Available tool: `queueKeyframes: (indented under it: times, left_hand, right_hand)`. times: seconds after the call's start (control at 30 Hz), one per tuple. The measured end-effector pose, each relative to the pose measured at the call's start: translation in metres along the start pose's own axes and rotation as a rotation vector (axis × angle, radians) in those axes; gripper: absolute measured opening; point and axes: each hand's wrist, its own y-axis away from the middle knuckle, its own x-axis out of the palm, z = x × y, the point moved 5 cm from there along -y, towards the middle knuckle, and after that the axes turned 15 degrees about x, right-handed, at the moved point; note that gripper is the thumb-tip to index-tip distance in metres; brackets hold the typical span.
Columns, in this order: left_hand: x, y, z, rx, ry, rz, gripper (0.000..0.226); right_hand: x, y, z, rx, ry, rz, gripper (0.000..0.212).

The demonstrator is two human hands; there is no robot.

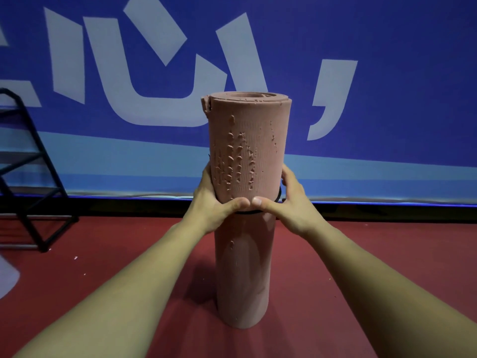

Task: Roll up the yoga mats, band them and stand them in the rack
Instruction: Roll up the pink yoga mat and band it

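Two grips, left [216, 202], right [290, 202], round mat [248, 140]

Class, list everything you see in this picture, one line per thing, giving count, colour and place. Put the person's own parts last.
yoga mat: one, dusty pink, rolled, standing upright on the floor, centre.
band: one, black, round the mat at mid-height, by the thumbs.
rack: one, black metal frame, far left by the wall.
banner: one, blue with pale letters, across the back.
floor: red, underfoot.
left hand: one, fingers curled round the mat's left side.
right hand: one, fingers curled round the mat's right side.
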Motion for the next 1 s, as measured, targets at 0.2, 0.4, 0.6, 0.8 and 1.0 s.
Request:
queueKeyframes:
  times: [0.2,0.4,0.6,0.8,1.0]
  left_hand:
    - [0.008,0.017,0.019,-0.070,-0.051,0.015,0.126]
    - [0.008,0.029,0.031,-0.072,-0.100,0.101,0.134]
    - [0.009,0.022,0.020,-0.063,-0.002,0.010,0.128]
    - [0.015,0.050,0.041,-0.126,-0.130,0.107,0.134]
    - [0.010,0.025,0.026,-0.082,-0.030,-0.004,0.133]
  right_hand:
    - [0.011,0.006,-0.021,0.010,0.013,0.027,0.074]
    - [0.003,0.004,-0.029,0.037,0.073,0.043,0.123]
    - [0.008,0.001,-0.026,-0.006,0.094,0.042,0.080]
    - [0.011,0.010,-0.075,0.095,0.205,0.109,0.114]
    - [0.008,0.004,-0.030,-0.016,0.038,0.090,0.088]
